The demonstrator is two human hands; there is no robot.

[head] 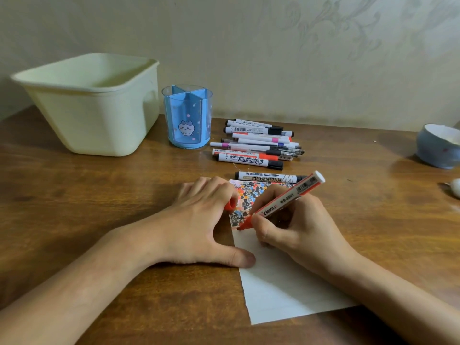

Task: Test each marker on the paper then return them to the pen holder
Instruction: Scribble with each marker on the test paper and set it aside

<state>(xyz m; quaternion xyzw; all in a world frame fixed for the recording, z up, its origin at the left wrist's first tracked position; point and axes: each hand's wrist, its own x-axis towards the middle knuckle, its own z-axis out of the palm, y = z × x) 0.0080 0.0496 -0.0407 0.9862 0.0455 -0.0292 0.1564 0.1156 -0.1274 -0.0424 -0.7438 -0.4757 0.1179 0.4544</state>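
Right hand (293, 227) around red marker (288, 197)

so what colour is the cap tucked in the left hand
Red-orange, matching the marker in the right hand. The cap pokes out under the left hand, head view.

Red marker (288, 199); perhaps multicoloured paper (281, 282).
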